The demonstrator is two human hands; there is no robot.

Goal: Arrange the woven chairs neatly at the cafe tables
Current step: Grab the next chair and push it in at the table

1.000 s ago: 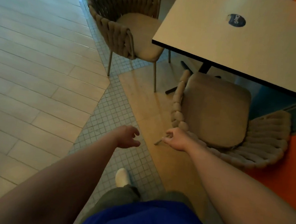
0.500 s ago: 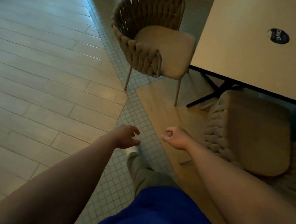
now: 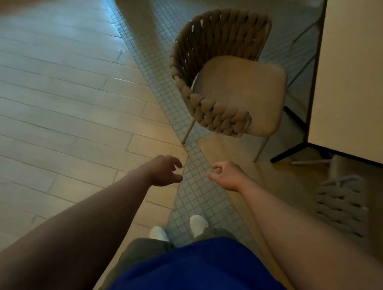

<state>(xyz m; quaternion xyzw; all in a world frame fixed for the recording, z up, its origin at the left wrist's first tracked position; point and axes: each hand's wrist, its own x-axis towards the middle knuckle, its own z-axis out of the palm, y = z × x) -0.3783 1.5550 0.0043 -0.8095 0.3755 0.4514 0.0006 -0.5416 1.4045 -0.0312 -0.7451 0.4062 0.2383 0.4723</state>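
1. The left grip (image 3: 163,171) was held out over the edge of the plank floor (image 3: 50,96), its fingers loosely spread and slightly bent, with nothing pinched in it.
2. The right grip (image 3: 226,175) was held out just beside it, over the strip of small mosaic tiles (image 3: 195,192). Its fingers were loosely curled inward and the thumb pointed toward the left grip; nothing was held in it.
3. The two grips were kept apart by a narrow gap, and neither was in touch with any chair.
4. A woven chair (image 3: 227,78) was seen upright ahead of the grips, well apart from them. Its braided back curved round the left and near sides, and its padded seat was turned toward the table (image 3: 365,79).
5. The front edge of that seat was set near the table's edge. Whether it reached under the top could not be told.
6. The chair's near legs were planted where the mosaic strip met the wooden floor.
7. A second woven chair (image 3: 341,203) was partly seen at the right, below the table's near corner, blurred and cut off by the arm.
8. A black table base (image 3: 288,151) was seen on the floor between the two chairs.
9. White shoes (image 3: 198,222) and a blue garment (image 3: 208,275) were seen at the bottom.
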